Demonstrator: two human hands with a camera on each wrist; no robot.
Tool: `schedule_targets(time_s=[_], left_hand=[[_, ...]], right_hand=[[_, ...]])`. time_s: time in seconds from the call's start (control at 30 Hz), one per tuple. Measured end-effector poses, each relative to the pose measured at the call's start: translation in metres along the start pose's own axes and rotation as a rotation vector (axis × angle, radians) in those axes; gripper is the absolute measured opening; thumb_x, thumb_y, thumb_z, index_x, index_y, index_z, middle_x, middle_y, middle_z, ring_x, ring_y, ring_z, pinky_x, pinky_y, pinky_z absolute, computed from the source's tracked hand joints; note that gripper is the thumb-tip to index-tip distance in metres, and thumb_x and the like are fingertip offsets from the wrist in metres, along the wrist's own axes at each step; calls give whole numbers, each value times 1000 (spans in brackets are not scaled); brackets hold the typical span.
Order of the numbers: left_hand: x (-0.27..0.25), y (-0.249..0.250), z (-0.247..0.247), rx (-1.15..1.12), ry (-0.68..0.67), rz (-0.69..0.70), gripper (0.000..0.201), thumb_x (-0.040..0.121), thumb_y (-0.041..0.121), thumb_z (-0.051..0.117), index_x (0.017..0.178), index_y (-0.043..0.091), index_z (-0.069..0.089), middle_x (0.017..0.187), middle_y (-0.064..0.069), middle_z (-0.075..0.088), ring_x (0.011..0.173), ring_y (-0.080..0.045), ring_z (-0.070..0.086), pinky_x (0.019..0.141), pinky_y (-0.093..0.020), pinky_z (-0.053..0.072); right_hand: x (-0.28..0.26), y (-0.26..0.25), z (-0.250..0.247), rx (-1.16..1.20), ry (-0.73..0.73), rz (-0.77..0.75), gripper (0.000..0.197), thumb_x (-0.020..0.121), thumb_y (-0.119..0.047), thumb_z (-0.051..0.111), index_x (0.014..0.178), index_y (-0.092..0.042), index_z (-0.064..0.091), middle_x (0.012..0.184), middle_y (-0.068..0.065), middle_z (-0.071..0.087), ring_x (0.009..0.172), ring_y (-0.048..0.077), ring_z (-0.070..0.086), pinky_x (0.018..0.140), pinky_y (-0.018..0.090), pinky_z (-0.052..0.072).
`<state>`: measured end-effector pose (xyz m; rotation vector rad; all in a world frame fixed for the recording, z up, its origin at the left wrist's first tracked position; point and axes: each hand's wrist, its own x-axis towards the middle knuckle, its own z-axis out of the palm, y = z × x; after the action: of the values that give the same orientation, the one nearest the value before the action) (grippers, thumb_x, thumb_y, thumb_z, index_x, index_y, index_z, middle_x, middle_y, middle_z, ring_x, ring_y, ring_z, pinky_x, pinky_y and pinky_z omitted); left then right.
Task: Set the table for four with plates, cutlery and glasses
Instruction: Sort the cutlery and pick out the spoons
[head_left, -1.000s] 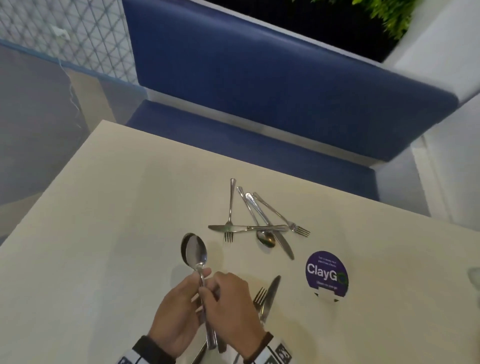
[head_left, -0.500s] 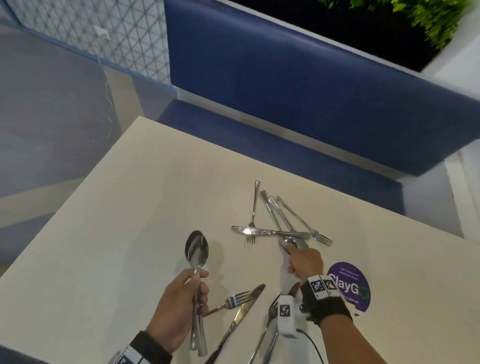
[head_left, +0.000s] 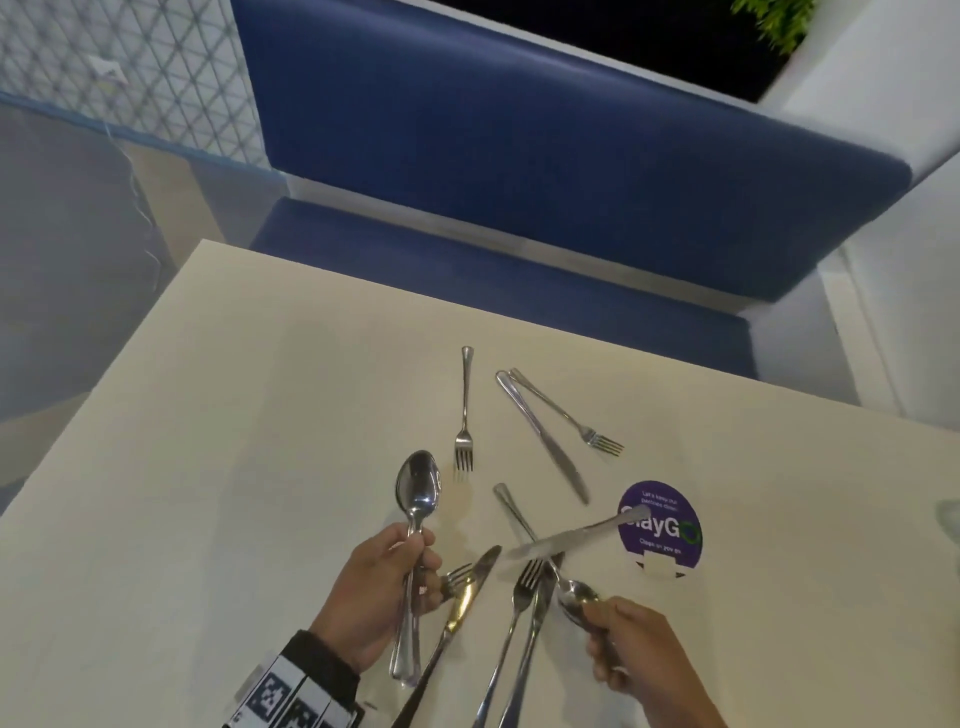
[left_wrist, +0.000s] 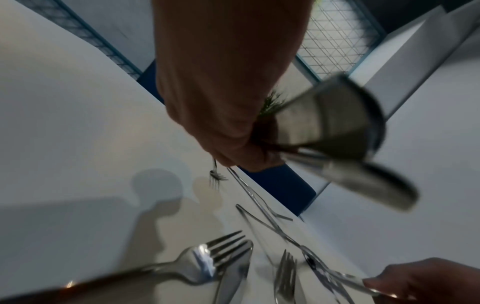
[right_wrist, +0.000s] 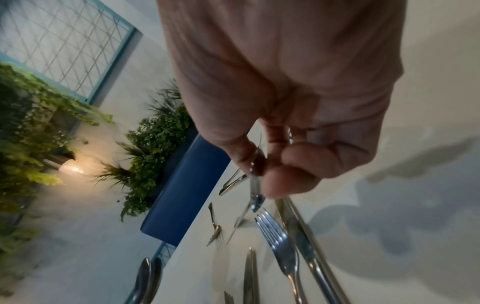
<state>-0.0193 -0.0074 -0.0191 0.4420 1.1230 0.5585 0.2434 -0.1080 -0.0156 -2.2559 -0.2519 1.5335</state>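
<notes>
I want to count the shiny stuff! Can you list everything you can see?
forks: four, silver, on the table
knives: four, silver, on the table; one blurred over the sticker
spoons: three, silver, all in the hands
sticker: one, purple, on the table
table: one, cream
bench: one, blue, behind the table
plants: green, behind the bench
left hand: grips two spoons
right hand: pinches one spoon
</notes>
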Motion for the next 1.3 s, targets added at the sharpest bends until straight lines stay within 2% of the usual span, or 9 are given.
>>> schedule_targets(time_s=[0.3,0.37,0.47,0.6,0.77,0.9,1.07,1.17,1.3], left_hand=[[5,-5,5,-39,-37,-77,22,105,15,49,117,-1,59,80,-15,61,64,-22,60,63,-36,56],[2,-3,5,-21,-33,-65,21,105,13,50,116,-1,60,82,-15,63,66,-22,63,67,-37,58],[-6,3,3,107,-24,14,19,105,12,49,113,0,62,82,-13,68,70,-22,67,69,-37,58],[-15,12,3,301,-29,156,18,104,8,49,106,-2,64,82,-18,70,73,-29,69,69,-38,58],[-30,13,24,473,-132,222,20,104,9,49,100,2,67,84,-24,72,81,-33,73,79,-42,62],[-43,5,40,374,-206,126,25,106,19,47,106,6,69,85,-17,72,73,-32,71,66,-37,56],[-46,-8,47,302,-105,190,26,106,17,48,98,9,71,74,-14,64,48,-20,46,46,-25,37],[-47,-12,53,296,-97,172,25,106,19,48,98,12,71,74,-13,65,47,-19,46,46,-25,37],[-51,-8,52,287,-128,119,25,106,19,48,102,8,71,86,-20,73,62,-28,66,57,-33,54]], right_hand=[[-32,14,14,-128,-44,-145,32,94,-24,66,72,-3,58,63,11,69,50,26,63,50,26,42],[-41,16,7,-277,168,-374,32,89,-30,72,68,-9,60,59,5,66,50,20,65,52,18,43],[-63,-1,-13,-399,490,-776,27,81,-15,80,65,-29,63,54,-8,61,57,9,62,58,12,43],[-102,-51,-43,-430,449,-1118,10,90,-20,71,85,-29,68,69,-13,67,61,-5,64,57,1,41],[-93,-95,-11,-433,-78,-1024,10,91,-15,70,88,-21,76,73,-9,72,57,15,66,58,23,54],[-74,-99,26,-267,-37,-959,5,86,-19,76,87,-24,74,73,-5,73,57,12,67,58,21,54],[-64,-84,46,-74,145,-843,23,80,-21,82,90,-26,62,73,2,68,58,16,67,60,32,58],[-60,-71,57,13,114,-777,6,86,-25,76,86,-21,71,76,-1,72,57,15,67,60,32,58],[-59,-65,48,119,16,-728,7,94,-19,67,90,-14,69,74,6,71,52,12,57,49,25,48]])
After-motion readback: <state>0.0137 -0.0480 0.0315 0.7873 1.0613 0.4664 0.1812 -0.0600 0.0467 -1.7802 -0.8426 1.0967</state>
